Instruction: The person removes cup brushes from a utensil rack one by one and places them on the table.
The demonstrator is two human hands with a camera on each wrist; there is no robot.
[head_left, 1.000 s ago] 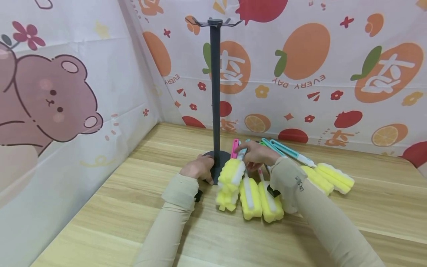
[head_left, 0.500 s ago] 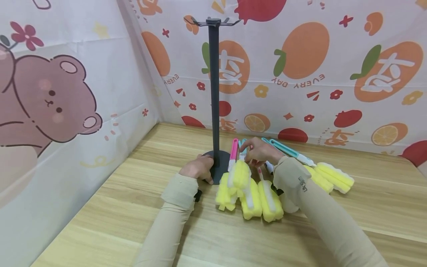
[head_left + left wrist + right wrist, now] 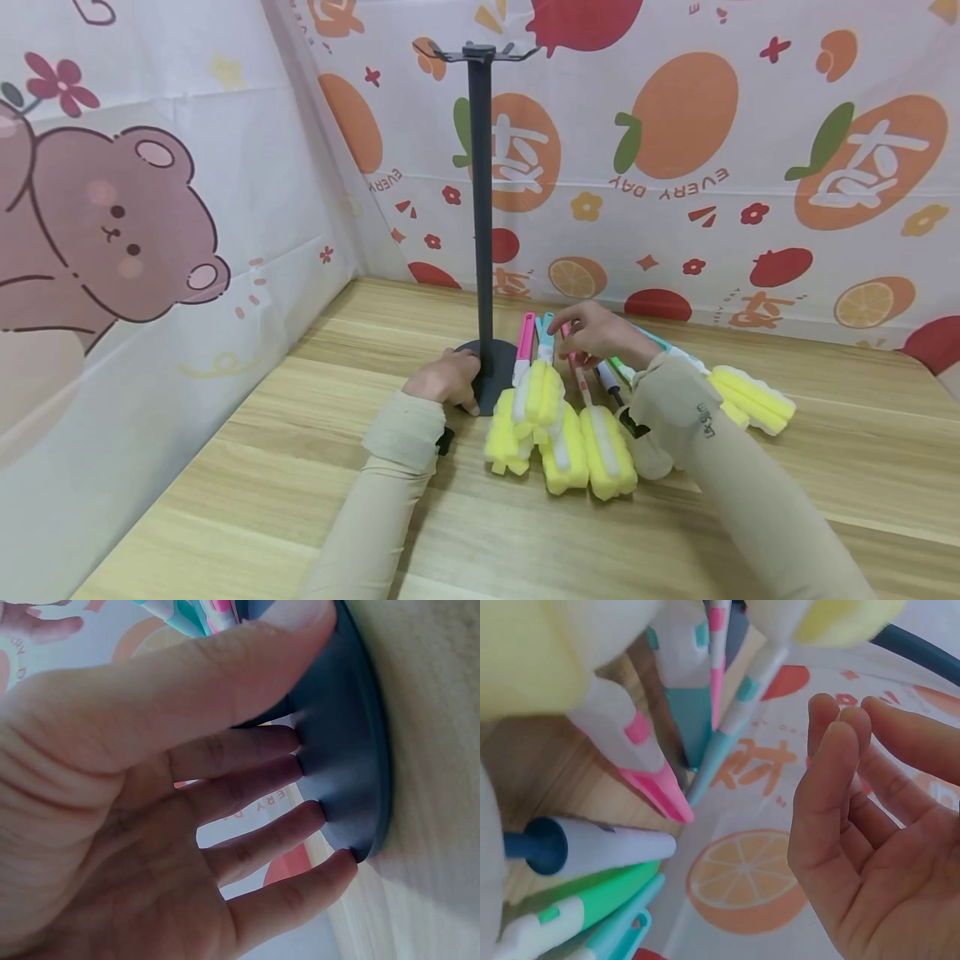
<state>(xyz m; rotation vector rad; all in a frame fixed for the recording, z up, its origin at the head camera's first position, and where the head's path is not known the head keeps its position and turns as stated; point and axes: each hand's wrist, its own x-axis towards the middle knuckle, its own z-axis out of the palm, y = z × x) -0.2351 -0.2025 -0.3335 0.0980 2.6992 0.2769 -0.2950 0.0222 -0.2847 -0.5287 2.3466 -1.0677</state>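
In the head view, my left hand (image 3: 442, 377) rests on the round base (image 3: 497, 387) of a tall dark stand (image 3: 482, 208) with hooks on top. The left wrist view shows its fingers nearly straight, fingertips touching the base (image 3: 341, 742). My right hand (image 3: 600, 335) hovers over the brush handles with bent, relaxed fingers and holds nothing; the right wrist view shows a gap between hand (image 3: 885, 817) and handles. Beneath and beside it lie sponge brushes: a yellow-and-white head (image 3: 543, 393) on top of others, a blue handle (image 3: 545, 337) and a pink handle (image 3: 527, 337).
More sponge brushes (image 3: 752, 400) lie to the right, partly behind the right forearm. A green handle (image 3: 622, 892) and a white-and-dark handle (image 3: 600, 844) show in the right wrist view. Printed cloth (image 3: 660, 208) hangs behind the wooden table (image 3: 247, 500).
My right hand has let go of a blue-handled sponge brush, whose head shifted right and now lies on the pile. The hand then moved slightly right. My left hand stayed on the base.
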